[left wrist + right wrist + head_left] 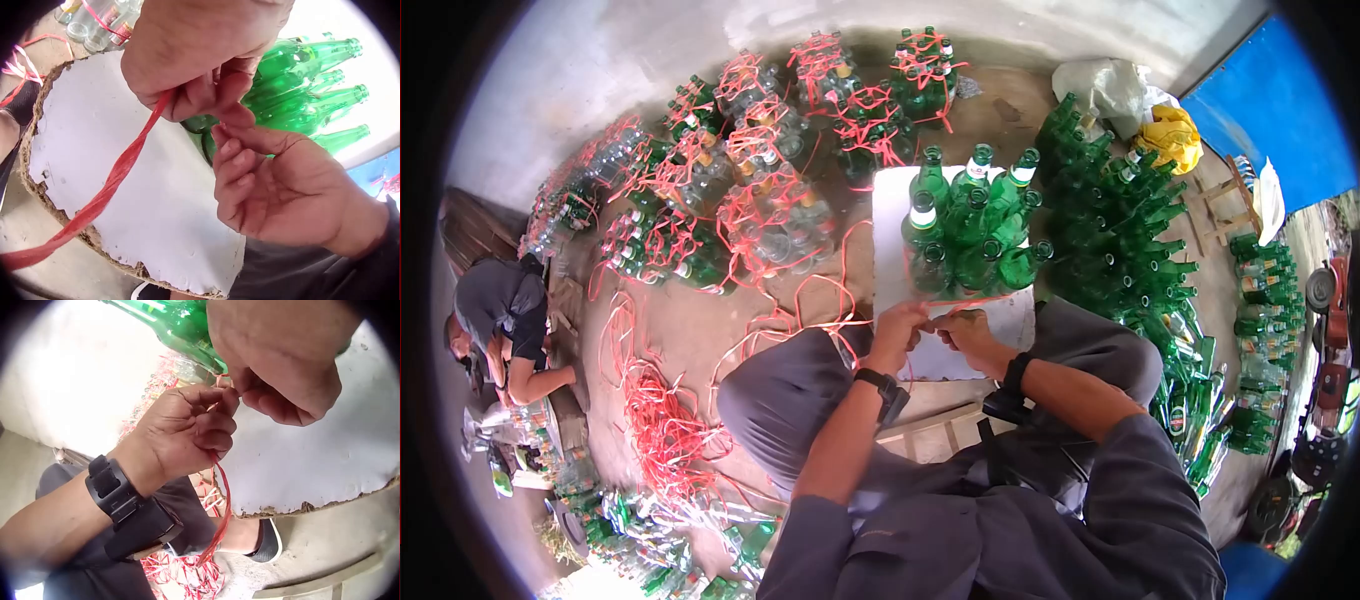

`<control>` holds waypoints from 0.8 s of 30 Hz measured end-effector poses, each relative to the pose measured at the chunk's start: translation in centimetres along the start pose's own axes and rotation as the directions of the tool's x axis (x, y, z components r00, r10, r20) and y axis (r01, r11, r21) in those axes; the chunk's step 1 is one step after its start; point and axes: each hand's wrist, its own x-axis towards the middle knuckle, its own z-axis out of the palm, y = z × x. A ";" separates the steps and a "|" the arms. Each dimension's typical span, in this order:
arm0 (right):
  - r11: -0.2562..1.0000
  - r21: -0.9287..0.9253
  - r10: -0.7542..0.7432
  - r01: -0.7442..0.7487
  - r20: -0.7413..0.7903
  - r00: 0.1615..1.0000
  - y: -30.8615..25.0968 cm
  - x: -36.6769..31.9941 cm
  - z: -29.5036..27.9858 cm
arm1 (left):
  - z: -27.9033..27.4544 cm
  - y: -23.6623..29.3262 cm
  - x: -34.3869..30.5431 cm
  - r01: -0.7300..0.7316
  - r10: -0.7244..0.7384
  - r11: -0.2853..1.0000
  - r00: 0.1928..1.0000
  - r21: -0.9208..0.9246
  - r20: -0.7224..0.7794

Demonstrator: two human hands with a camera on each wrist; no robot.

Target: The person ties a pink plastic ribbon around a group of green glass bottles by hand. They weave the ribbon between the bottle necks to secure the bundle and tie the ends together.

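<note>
Several green bottles [975, 225] stand grouped on a white board [890, 290], with red ribbon at their near base. In front of them the left hand [895, 335] grips the red ribbon [119, 169], whose tail hangs from its curled fingers [215, 428]. Thumb and index finger of the right hand [970, 335] meet the left fingertips, pinching the ribbon where the hands come together. In the left wrist view the right hand [287, 187] shows its palm, fingers bent. The exact crossing of the ribbon is hidden between the fingers.
Bundles of bottles tied with red ribbon [775, 220] stand at the left and back. A pile of loose ribbon [665, 425] lies at the left. Many green bottles [1110, 240] stand at the right. Another person [500, 310] bends over at the far left.
</note>
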 end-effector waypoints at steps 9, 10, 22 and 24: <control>0.142 -0.833 -0.675 0.535 0.314 0.668 1.8 1.9 -0.1 | 0.1 -0.4 0.5 -0.172 0.190 0.949 0.981 0.265 -0.044; 0.144 -0.849 -0.682 0.509 0.287 0.672 2.0 2.2 0.1 | 0.3 -0.1 0.3 -0.153 0.171 0.950 0.984 0.271 -0.046; 0.795 -0.506 -0.462 0.334 -0.149 0.874 1.6 3.5 1.4 | 1.1 0.9 -1.4 -0.146 0.146 0.948 0.989 0.283 0.023; 0.890 -0.377 -0.352 0.255 -0.215 0.911 1.1 3.0 1.5 | 1.5 1.0 -1.5 -0.136 0.143 0.955 0.990 0.265 -0.006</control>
